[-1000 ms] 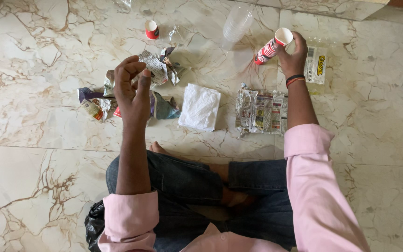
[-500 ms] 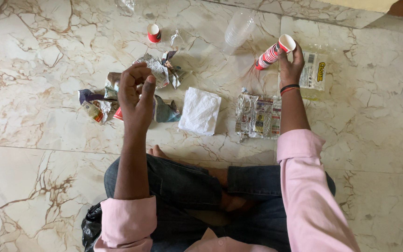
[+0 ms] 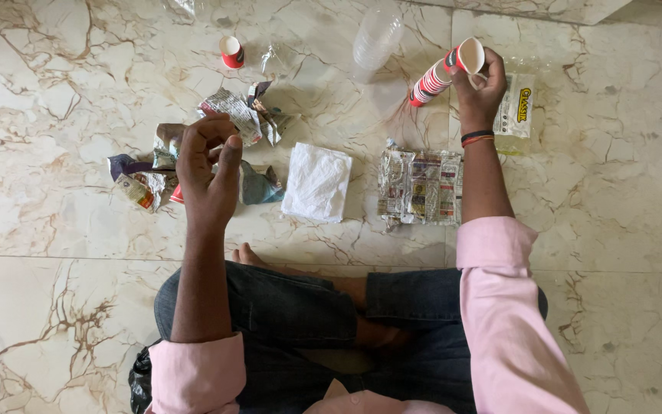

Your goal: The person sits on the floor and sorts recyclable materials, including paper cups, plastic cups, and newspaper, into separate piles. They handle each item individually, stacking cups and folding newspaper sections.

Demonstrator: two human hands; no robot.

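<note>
I see all of this through 1 camera on my head, tilted steeply down over my crossed legs [image 3: 323,322] at the marble floor [image 3: 55,245] in front of me. It sits close, arm's reach from the litter. My left hand [image 3: 207,172] and right hand [image 3: 478,84] enter from the bottom edge.

The right hand [image 3: 478,90] lifts the cup stack [image 3: 437,72] slightly toward the top of the frame; the left hand [image 3: 207,172] drifts lower left, fingers loosening.
</note>
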